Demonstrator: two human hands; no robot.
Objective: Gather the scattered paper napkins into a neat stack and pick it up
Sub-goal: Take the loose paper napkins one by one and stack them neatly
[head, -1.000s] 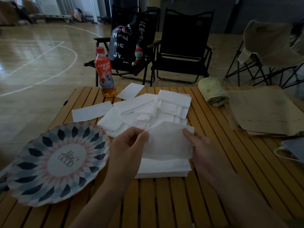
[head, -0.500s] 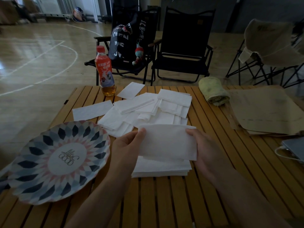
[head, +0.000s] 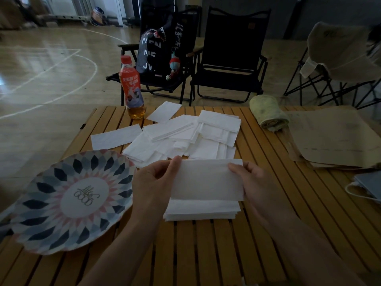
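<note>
Both hands hold one white paper napkin (head: 207,179) flat by its short ends, just above a neat stack of napkins (head: 203,210) on the wooden slat table (head: 206,250). My left hand (head: 153,183) pinches the napkin's left end and my right hand (head: 254,185) grips its right end. Behind the held one, a loose pile of scattered napkins (head: 185,137) covers the middle of the table. One single napkin (head: 116,136) lies to the left of the pile, another (head: 164,112) at the far edge.
A patterned plate (head: 68,200) sits at the front left. A red-labelled drink bottle (head: 132,89) stands at the far edge. A rolled cloth (head: 268,112), brown paper sheets (head: 334,137) and a cabled device (head: 369,182) are on the right. Folding chairs (head: 228,58) stand beyond.
The held napkin was crumpled and tilted; now it is pulled flat and level between both hands, squared over the stack. The hands have spread slightly apart.
</note>
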